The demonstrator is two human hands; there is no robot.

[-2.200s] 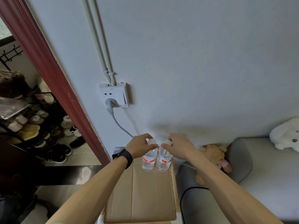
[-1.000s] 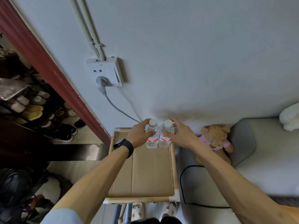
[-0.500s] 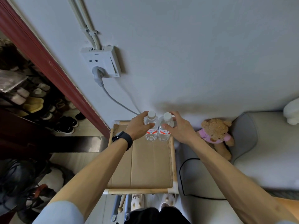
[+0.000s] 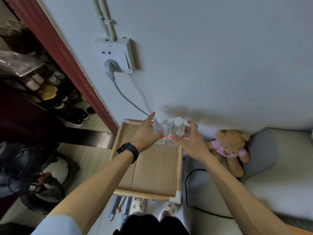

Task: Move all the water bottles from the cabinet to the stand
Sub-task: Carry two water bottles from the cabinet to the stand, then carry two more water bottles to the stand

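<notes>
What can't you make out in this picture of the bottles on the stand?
Head view only:
1. Label print on the left bottle and right bottle: mostly covered by the left hand and right hand.
2. The cabinet: outside the frame.
3. Legs of the stand: hidden under its cardboard top.

Light on the wall (image 4: 220,48) is soft and even; the area past the door frame (image 4: 57,48) is dim. Wide-angle distortion curves straight lines near the edges.

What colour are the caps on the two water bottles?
White; the caps show best in the head view.
</notes>
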